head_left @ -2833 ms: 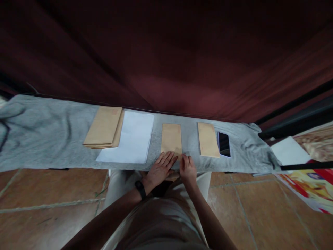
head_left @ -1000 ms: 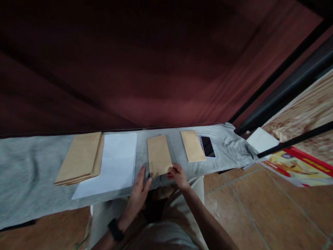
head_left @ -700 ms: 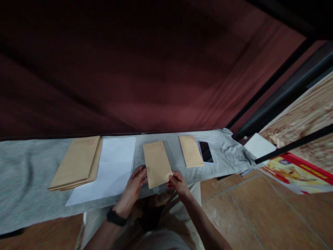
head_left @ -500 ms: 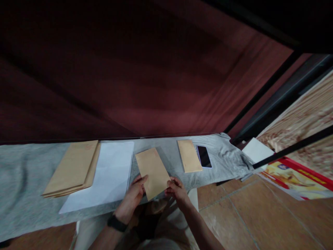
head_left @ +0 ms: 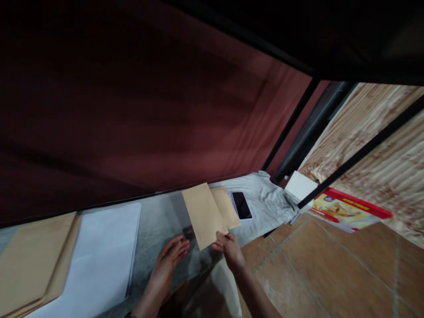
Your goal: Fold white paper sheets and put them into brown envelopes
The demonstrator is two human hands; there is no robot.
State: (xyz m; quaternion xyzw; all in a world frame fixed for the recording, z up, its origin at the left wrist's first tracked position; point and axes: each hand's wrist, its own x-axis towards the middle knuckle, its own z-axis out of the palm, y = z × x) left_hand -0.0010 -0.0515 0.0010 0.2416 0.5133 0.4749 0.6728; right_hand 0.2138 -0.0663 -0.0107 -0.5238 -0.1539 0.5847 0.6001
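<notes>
Pinched at its lower right corner, a brown paper envelope (head_left: 203,214) is held by my right hand (head_left: 229,249). It partly covers a second brown envelope (head_left: 227,206) that lies on the grey cloth. My left hand (head_left: 170,258) is off to the left of the held envelope, apart from it, fingers stretched out and holding nothing. A phone (head_left: 242,205) with a dark screen lies just right of the second envelope. To the left are a stack of white paper (head_left: 102,251) and several larger brown envelopes (head_left: 36,260) on top of part of it.
The grey cloth (head_left: 159,212) covers a narrow surface along a dark red panel (head_left: 132,150). At right, black bars (head_left: 291,123) stand near a white box (head_left: 300,185) and a red and yellow printed box (head_left: 347,210) above the tiled floor (head_left: 318,260).
My left hand has let go of the envelope. My right hand has carried it rightwards over the second envelope. The view has turned to the right.
</notes>
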